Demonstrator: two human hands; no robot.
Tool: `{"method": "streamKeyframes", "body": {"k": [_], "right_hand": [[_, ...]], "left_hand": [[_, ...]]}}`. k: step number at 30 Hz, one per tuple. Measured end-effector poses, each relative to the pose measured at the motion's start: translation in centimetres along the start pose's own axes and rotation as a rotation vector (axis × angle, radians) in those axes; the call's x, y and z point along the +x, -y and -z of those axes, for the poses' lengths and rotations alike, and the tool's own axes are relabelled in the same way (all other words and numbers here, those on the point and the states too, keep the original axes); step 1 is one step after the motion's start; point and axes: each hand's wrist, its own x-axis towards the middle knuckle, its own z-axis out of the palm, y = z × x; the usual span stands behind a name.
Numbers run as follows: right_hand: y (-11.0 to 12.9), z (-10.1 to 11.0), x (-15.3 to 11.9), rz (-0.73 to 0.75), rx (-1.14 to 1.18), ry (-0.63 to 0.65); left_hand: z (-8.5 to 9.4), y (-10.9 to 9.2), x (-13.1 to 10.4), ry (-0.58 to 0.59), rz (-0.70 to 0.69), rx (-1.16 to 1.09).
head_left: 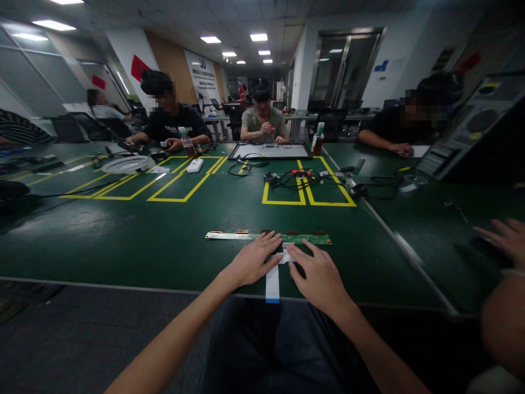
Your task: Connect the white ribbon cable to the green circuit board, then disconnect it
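Observation:
A long, narrow green circuit board (314,239) lies across the table in front of me, with a silvery-white stretch toward its left end. From its middle a white flat ribbon cable (272,282) runs folded toward me, its blue-tipped end at the table's edge. My left hand (256,258) rests flat, its outstretched fingertips on the board and its thumb beside the cable. On the other side, my right hand (320,273) has its fingers spread. Its index fingertip touches the cable near the board, and another finger reaches the board's edge. The fingers partly cover where cable and board meet.
Beyond the board are yellow tape outlines, tangled black cables (283,183), a white box (195,166) and two bottles. Opposite, a person works over a flat panel (270,151). A computer case (479,128) stands at right, near another person's hand (506,241).

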Motion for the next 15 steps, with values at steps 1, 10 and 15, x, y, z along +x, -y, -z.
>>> {"method": "streamKeyframes", "body": {"k": [1,10,15], "right_hand": [[-0.2,0.0,0.1,-0.004,0.013,-0.002],[-0.8,0.3,0.5,-0.006,0.051,0.005],[-1.1,0.4,0.8,0.017,0.101,0.001]], "left_hand": [[0.1,-0.1,-0.1,-0.02,0.007,-0.016],[1.0,-0.4,-0.6,0.036,-0.089,-0.04],[1.1,-0.4,-0.7,0.047,-0.093,-0.009]]}}
